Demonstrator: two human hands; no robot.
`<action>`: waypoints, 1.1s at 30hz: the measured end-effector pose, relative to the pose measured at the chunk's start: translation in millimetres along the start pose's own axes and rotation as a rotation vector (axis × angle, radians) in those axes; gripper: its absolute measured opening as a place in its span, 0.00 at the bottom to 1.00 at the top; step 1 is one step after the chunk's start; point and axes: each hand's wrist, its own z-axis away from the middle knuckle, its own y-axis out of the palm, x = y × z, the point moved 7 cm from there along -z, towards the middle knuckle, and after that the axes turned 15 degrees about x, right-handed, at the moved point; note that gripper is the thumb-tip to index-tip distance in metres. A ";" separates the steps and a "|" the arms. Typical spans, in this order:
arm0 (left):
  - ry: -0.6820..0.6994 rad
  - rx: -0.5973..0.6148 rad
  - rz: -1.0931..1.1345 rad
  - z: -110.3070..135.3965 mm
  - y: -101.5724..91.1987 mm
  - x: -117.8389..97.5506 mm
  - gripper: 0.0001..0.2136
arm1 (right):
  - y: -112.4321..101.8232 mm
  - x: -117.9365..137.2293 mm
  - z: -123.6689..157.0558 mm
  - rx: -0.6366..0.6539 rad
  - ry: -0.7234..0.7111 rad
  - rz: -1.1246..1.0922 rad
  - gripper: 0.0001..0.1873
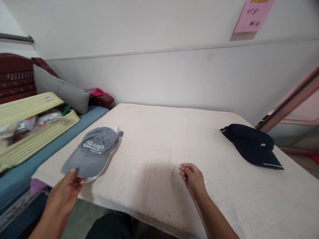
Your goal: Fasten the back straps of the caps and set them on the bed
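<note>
A grey baseball cap (96,152) with white "Always" lettering is at the left of the cloth-covered table (159,132). My left hand (66,189) pinches the front edge of its brim, thumb on top and fingers underneath. The strap end of the cap points to the back right. My right hand (193,177) hovers over the middle of the table near the front, fingers curled together, with nothing visible in them. On the right side of the table lies a dark navy cap (249,142), its brim toward the front right, apart from my right hand.
A white wall (159,76) stands behind the table, with a pink note (254,16) on it. To the left are a blue bed surface (96,114), a grey cushion (64,89) and a pale yellow container (50,129) holding plastic-wrapped items.
</note>
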 end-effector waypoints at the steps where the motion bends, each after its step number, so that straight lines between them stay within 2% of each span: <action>1: -0.010 0.043 0.013 0.2 10.5 -2.0 0.06 | 0.8 -0.1 -0.2 0.004 0.006 0.007 0.09; 4: 0.045 0.148 0.104 8.7 45.7 -7.7 0.07 | 6.1 -0.2 1.1 0.032 0.030 0.033 0.07; 6: 0.121 0.200 0.179 24.2 71.4 -8.4 0.07 | 15.2 -0.5 3.8 0.092 0.057 0.049 0.07; 9: 0.119 0.292 0.211 60.8 114.5 9.6 0.05 | 38.6 -1.6 11.0 0.261 0.127 0.010 0.10; 11: 0.073 0.395 0.233 89.8 144.6 33.9 0.05 | 56.3 -1.4 17.4 0.393 0.202 -0.096 0.18; 13: -0.021 0.517 0.230 118.7 170.5 67.9 0.07 | 69.9 3.6 22.9 0.505 0.258 -0.237 0.25; 15: -0.154 0.603 0.197 144.0 184.3 108.6 0.09 | 72.9 14.3 24.0 0.554 0.250 -0.357 0.28; 18: -0.400 0.698 0.120 171.7 184.1 165.3 0.11 | 52.6 26.6 19.0 0.456 0.217 -0.439 0.24; 20: -0.576 0.842 0.114 184.3 182.9 187.1 0.12 | 32.7 29.0 17.1 0.366 0.226 -0.454 0.17; 22: -0.688 0.962 0.163 186.3 184.7 188.8 0.13 | 17.8 33.3 18.2 0.333 0.198 -0.470 0.14; 25: -0.735 0.977 0.277 165.6 197.3 167.7 0.12 | 10.9 42.7 26.5 0.386 0.137 -0.479 0.16; 30: -0.772 0.951 0.367 131.2 238.3 138.1 0.14 | 28.6 42.9 58.1 0.620 0.191 -0.426 0.18; 33: -0.768 0.876 0.308 120.7 243.6 139.0 0.10 | 45.6 27.6 83.2 0.825 0.317 -0.389 0.21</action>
